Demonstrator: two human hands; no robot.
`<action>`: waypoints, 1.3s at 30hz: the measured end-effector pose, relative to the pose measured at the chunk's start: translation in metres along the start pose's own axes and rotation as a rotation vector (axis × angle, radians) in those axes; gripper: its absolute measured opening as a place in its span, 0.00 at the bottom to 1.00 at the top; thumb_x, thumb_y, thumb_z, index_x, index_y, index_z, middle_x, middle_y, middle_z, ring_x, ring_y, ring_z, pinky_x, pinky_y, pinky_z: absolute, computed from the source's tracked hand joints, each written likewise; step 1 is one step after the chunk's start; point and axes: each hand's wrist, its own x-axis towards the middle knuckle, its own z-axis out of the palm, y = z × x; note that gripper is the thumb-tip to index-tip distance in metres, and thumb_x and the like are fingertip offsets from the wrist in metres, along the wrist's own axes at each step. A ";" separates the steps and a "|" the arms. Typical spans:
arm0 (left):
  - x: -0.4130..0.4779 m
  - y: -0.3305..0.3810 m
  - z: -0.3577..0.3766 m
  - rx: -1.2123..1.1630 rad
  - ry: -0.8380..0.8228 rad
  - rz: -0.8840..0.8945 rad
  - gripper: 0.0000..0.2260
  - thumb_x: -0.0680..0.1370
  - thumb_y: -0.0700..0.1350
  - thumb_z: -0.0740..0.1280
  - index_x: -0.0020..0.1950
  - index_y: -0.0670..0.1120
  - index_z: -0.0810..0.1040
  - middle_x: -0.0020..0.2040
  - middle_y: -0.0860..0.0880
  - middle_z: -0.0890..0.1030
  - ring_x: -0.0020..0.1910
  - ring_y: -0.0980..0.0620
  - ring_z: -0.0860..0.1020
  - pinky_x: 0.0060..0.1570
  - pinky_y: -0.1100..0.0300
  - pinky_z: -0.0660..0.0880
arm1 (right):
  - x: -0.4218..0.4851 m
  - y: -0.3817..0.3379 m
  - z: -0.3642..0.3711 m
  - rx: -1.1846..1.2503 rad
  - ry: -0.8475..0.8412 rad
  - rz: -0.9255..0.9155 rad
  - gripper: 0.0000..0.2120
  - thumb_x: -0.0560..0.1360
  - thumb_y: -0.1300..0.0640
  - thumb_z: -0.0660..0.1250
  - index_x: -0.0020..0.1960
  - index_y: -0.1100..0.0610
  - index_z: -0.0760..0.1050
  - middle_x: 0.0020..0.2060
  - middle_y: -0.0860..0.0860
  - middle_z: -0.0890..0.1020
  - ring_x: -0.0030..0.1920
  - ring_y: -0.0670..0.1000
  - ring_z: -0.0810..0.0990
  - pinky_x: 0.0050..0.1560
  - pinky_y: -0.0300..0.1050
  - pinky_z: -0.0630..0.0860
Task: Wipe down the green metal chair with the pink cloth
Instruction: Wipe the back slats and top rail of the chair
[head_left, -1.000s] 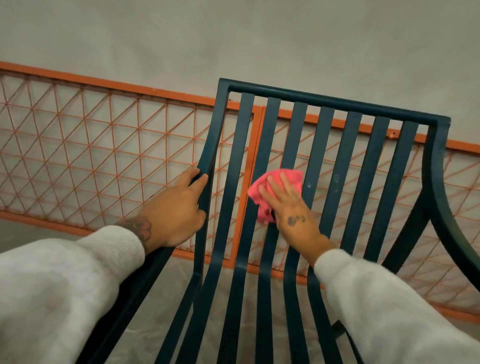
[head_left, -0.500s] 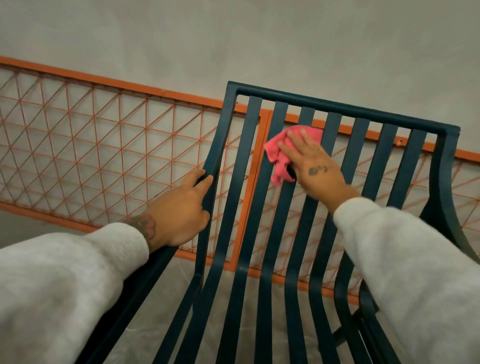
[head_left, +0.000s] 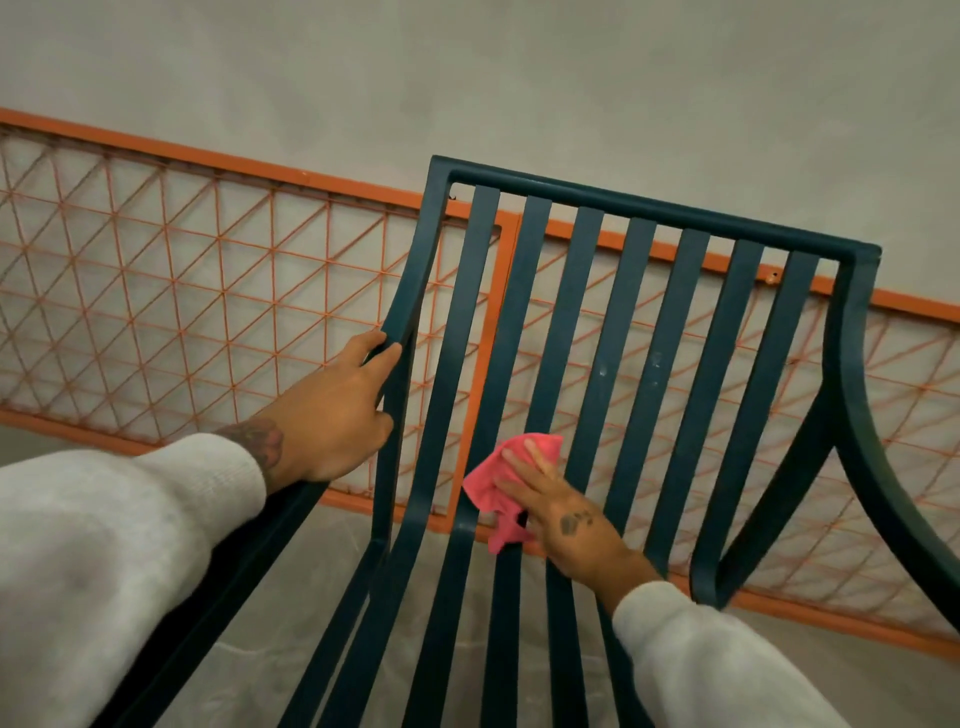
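Observation:
The green metal chair (head_left: 644, 218) fills the middle of the view, its slatted back facing me and its right armrest curving down at the right. My left hand (head_left: 332, 415) grips the left upright of the backrest where the left armrest meets it. My right hand (head_left: 561, 514) presses the crumpled pink cloth (head_left: 493, 483) flat against the lower part of the second and third slats, near where the back bends into the seat. Pale smudges show higher up on the middle slats.
An orange metal lattice fence (head_left: 156, 291) runs behind the chair across the whole view. Above it is a plain grey wall (head_left: 467, 67). Pale grey floor (head_left: 249, 654) shows through the seat slats.
My right hand slid the pink cloth up towards the top of the slats, then down to the lower backrest. My left hand kept its grip on the left upright.

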 end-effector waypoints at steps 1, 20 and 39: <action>0.000 0.000 -0.001 0.011 -0.004 0.000 0.34 0.80 0.45 0.63 0.80 0.48 0.48 0.80 0.55 0.44 0.69 0.47 0.70 0.61 0.58 0.70 | 0.000 -0.002 -0.006 0.069 -0.030 0.004 0.33 0.79 0.61 0.68 0.79 0.47 0.59 0.80 0.45 0.51 0.80 0.50 0.42 0.78 0.47 0.48; 0.000 0.001 -0.002 0.028 -0.010 0.006 0.34 0.79 0.45 0.64 0.80 0.47 0.49 0.79 0.54 0.45 0.70 0.46 0.69 0.65 0.56 0.71 | 0.040 0.030 -0.078 -0.244 0.343 0.090 0.36 0.74 0.72 0.67 0.77 0.50 0.64 0.79 0.48 0.51 0.79 0.54 0.46 0.77 0.62 0.54; 0.001 0.000 0.002 0.081 0.010 0.006 0.34 0.79 0.46 0.63 0.80 0.48 0.48 0.79 0.53 0.46 0.66 0.47 0.72 0.59 0.60 0.72 | 0.074 0.040 -0.235 -0.018 0.475 0.270 0.23 0.83 0.63 0.57 0.76 0.49 0.67 0.79 0.49 0.59 0.79 0.53 0.55 0.79 0.51 0.50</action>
